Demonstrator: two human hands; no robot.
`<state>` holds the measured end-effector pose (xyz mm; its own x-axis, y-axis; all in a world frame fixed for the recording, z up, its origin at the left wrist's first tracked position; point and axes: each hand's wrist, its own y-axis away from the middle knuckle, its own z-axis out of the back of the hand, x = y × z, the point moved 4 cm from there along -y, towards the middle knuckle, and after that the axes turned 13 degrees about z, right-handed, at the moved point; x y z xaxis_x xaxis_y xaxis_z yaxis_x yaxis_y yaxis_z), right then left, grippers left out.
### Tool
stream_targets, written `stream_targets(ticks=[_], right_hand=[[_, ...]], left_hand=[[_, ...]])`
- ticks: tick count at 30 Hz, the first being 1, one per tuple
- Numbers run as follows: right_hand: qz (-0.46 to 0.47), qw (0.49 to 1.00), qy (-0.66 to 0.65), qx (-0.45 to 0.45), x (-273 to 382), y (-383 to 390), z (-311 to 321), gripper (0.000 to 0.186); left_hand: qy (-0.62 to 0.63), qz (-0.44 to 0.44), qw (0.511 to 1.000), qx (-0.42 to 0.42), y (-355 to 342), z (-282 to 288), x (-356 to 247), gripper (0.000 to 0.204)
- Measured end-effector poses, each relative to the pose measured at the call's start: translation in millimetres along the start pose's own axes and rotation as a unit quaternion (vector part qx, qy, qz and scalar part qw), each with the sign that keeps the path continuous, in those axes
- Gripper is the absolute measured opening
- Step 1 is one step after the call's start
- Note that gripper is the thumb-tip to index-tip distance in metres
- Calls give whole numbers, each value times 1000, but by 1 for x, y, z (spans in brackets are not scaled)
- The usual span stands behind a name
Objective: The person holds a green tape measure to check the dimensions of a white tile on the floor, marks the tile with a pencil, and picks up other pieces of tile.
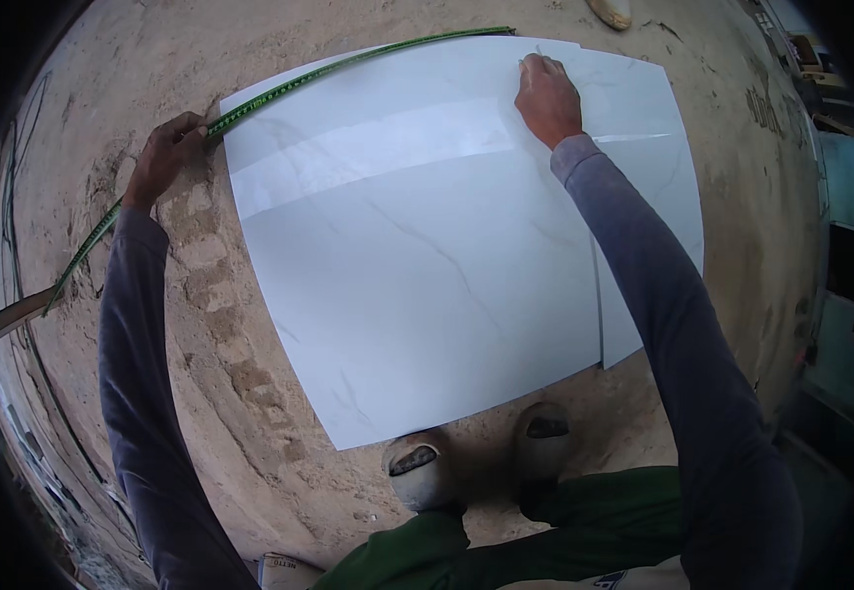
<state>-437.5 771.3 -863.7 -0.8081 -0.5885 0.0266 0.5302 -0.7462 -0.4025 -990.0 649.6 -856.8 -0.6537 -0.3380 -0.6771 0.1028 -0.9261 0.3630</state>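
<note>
A large white marble-patterned tile (417, 285) lies on the dirt ground in front of my feet. Another white tile (635, 265) shows along its right side, past a straight edge. A green measuring tape (348, 65) stretches along the tile's far edge. My left hand (168, 155) is closed on the tape at the tile's far left corner; the tape's loose length hangs down to the left. My right hand (549, 98) rests on the tile near its far edge, right of the tape's end. Its fingers pinch a thin, pencil-like tool, mostly hidden.
My shoes (417, 470) stand close to the tile's near edge. A brown curved strip (16, 321) and dark cables (16, 211) lie at the far left. A pale rounded object (611, 12) is at the top. Blue-green panels (852, 187) stand along the right. A cardboard box (287, 572) is at the bottom.
</note>
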Motion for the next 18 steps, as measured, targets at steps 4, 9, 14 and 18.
stream_targets(ticks=[4, 9, 14, 18], right_hand=[[45, 999, -3, -12, -24, 5, 7, 16], [15, 1000, 9, 22, -23, -10, 2, 17], [-153, 982, -81, -80, -45, -37, 7, 26], [-168, 978, -123, -28, -43, -61, -16, 28]], left_hand=[[38, 29, 999, 25, -2, -7, -4, 24], [-47, -35, 998, -7, 14, 10, -11, 23], [-15, -39, 999, 6, -1, -1, -8, 24], [2, -36, 999, 28, -16, 0, 9, 25]])
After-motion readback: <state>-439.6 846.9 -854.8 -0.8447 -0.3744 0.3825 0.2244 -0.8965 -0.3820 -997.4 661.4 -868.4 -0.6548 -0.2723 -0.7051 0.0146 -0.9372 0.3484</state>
